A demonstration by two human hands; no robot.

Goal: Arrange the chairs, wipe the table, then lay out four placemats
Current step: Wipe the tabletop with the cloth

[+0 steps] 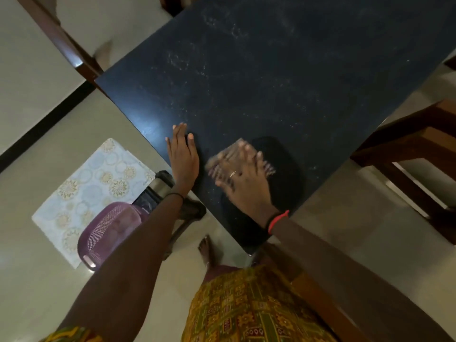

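Note:
A dark blue-black table (271, 70) fills the upper middle, with pale dusty smears across its top. My left hand (183, 159) rests flat on the table's near-left edge, fingers straight. My right hand (244, 178) presses a pinkish checked cloth (222, 159) onto the table near its front corner. Hand and cloth are blurred by motion, and the fingers look spread over the cloth. A wooden chair (61, 38) with a pale seat stands at the far left corner. Another wooden chair (407, 144) stands to the right. A pale blue patterned placemat stack (86, 183) lies low at the left.
A purple mesh basket (106, 233) and a steel flask (158, 186) sit beside the placemats, partly behind my left forearm. A wooden chair rail (320, 304) runs along the bottom right. My bare foot (206, 250) stands on the pale tiled floor by the table corner.

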